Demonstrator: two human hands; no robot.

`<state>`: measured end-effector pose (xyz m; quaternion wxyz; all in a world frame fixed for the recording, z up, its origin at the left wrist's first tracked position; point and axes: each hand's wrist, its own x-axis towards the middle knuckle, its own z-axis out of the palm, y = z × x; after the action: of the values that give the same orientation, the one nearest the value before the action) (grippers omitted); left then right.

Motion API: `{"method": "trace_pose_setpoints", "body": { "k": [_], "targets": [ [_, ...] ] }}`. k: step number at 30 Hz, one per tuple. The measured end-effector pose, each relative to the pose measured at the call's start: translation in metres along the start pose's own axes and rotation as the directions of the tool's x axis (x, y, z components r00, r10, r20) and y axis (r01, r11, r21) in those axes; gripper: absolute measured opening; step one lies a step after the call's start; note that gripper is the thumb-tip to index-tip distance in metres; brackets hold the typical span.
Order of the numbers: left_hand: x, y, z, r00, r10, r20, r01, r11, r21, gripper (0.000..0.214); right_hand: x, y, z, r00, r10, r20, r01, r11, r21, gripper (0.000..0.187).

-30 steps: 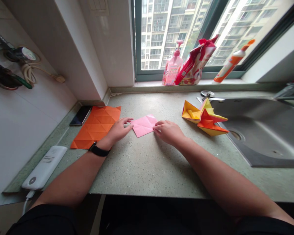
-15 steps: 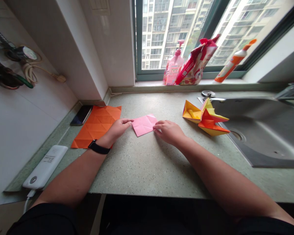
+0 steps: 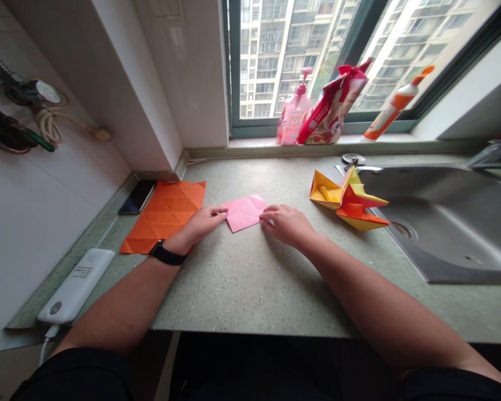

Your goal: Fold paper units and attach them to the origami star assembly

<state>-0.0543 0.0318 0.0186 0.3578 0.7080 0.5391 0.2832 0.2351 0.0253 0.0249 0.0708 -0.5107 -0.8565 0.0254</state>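
Observation:
A small folded pink paper lies flat on the green speckled counter. My left hand, with a black watch on its wrist, has its fingers drawn together and their tips pressed on the paper's left edge. My right hand is curled, its fingertips pressing down the paper's right corner. Both hands rest on the counter.
A creased orange sheet lies left of my left hand, beside a dark phone and a white power bank. A folded yellow-and-orange paper model sits by the steel sink. Bottles and a red pouch stand on the windowsill.
My left fingertips have closed slightly together at the paper's left edge. The right hand and the paper have hardly moved.

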Motion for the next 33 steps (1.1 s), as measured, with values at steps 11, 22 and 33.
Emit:
{"method": "trace_pose_setpoints", "body": {
  "k": [11,22,33],
  "targets": [
    [-0.010,0.019,0.001,0.844,0.389,-0.369,-0.263,0.900,0.347,0.050,0.004,0.006,0.007,0.946,0.042,-0.322,-0.002,0.993,0.121,0.081],
    [-0.023,0.027,0.022,0.766,0.589,0.257,-0.643,0.689,0.335,0.034,0.006,0.007,0.011,0.934,-0.278,-0.223,0.302,0.950,0.081,0.035],
    [-0.012,0.007,0.015,0.889,0.421,0.177,-0.455,0.783,0.424,0.024,0.008,0.009,0.007,0.923,-0.381,-0.045,0.382,0.905,0.187,0.035]
  ]
}}
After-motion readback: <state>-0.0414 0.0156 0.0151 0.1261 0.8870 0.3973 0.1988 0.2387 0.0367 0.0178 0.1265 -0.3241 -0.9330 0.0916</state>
